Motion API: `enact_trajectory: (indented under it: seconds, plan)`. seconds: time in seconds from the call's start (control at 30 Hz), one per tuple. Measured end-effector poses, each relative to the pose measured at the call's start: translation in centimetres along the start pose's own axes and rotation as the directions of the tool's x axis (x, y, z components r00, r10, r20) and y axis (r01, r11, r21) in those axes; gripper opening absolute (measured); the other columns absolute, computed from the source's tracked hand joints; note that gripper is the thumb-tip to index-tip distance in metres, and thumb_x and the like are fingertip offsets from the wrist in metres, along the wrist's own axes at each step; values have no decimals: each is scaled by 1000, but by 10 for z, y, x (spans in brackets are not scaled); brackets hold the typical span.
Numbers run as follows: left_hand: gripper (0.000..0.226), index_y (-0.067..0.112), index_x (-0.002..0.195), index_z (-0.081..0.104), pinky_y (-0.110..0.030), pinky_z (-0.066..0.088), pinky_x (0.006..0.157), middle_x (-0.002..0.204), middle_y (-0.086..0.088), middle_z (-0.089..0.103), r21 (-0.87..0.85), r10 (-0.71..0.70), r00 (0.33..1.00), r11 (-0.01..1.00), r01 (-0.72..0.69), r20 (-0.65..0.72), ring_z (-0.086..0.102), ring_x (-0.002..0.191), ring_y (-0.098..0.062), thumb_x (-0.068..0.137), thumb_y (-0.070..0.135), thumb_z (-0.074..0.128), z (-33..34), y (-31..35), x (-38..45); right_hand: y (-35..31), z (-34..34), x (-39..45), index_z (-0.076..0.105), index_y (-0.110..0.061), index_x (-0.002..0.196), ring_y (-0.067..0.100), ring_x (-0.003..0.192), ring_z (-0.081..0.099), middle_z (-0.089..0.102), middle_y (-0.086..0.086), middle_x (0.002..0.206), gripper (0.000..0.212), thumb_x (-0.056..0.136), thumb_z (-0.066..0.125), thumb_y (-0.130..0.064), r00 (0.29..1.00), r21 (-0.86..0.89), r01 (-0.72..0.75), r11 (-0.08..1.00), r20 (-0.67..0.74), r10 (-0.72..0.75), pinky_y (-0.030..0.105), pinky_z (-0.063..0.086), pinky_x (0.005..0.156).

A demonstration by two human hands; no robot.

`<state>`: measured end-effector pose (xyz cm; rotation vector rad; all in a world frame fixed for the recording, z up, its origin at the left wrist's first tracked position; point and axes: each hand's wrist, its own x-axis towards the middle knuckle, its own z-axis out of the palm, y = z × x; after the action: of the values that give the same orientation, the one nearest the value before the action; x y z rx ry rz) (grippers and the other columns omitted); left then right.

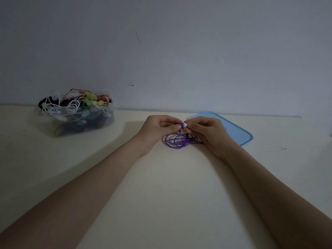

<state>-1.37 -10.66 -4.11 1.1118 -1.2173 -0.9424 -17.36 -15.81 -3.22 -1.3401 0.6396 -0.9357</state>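
A purple earphone cable [177, 141] lies in loose loops on the cream table [161, 186], just below my fingertips. Its purple and white earbud [184, 125] is held up between both hands. My left hand [159, 128] pinches the earbud from the left with thumb and fingers. My right hand [206, 131] pinches it from the right, and part of the cable runs under that hand.
A clear plastic box [100, 121] full of tangled cables and earphones stands at the back left by the wall. A light blue lid [237, 130] lies flat behind my right hand. The wall runs along the table's far edge.
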Motion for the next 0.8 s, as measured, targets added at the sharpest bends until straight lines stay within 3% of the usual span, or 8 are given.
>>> enact_trajectory:
  seconds: [0.2, 0.8]
  plan:
    - [16, 13, 82, 67, -12, 49, 67, 75, -2, 69, 11, -1, 998, 1000, 2, -65, 65, 66, -4, 82, -3, 64, 1, 1, 1, 0, 2, 1, 68, -2, 85, 11, 66, 66, 70, 7, 71, 12, 82, 59, 6, 1000, 22, -6, 1000, -23, 7, 18, 55, 74]
    - [18, 12, 85, 68, -13, 50, 71, 74, 4, 71, 15, 16, 1000, 1000, -16, 1, 66, 71, -4, 80, -4, 65, -1, 1, -1, 0, -2, 3, 67, 5, 94, 10, 69, 66, 71, 8, 77, 13, 84, 58, 5, 999, 39, -42, 998, 1, 42, 16, 53, 71]
